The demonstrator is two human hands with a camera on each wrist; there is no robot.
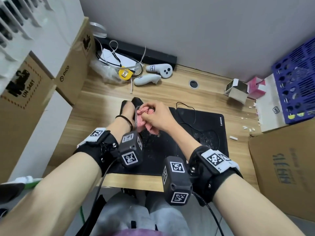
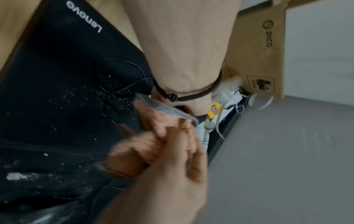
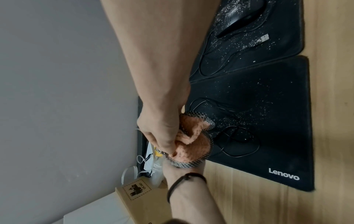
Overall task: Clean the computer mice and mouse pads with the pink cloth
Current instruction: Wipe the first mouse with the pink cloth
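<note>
My left hand (image 1: 127, 110) holds a black mouse (image 1: 137, 101) up over the far edge of the left mouse pad (image 1: 153, 160). My right hand (image 1: 156, 114) grips the bunched pink cloth (image 1: 144, 120) and presses it against that mouse. In the right wrist view the pink cloth (image 3: 191, 145) hides the mouse and my left fingers. In the left wrist view my right hand (image 2: 172, 174) and the cloth (image 2: 145, 144) are blurred. A second black mouse (image 1: 209, 138), flecked with white dust, lies on the right Lenovo pad (image 1: 213, 120). White specks cover both pads.
Two white controllers (image 1: 158, 69) and a yellow tape measure (image 1: 125, 74) lie at the back of the wooden desk. Cardboard boxes (image 1: 71, 74) line the left side. On the right are a blue crate (image 1: 296, 82) and another cardboard box (image 1: 281, 167). White crumbs (image 1: 247, 128) are scattered right of the pads.
</note>
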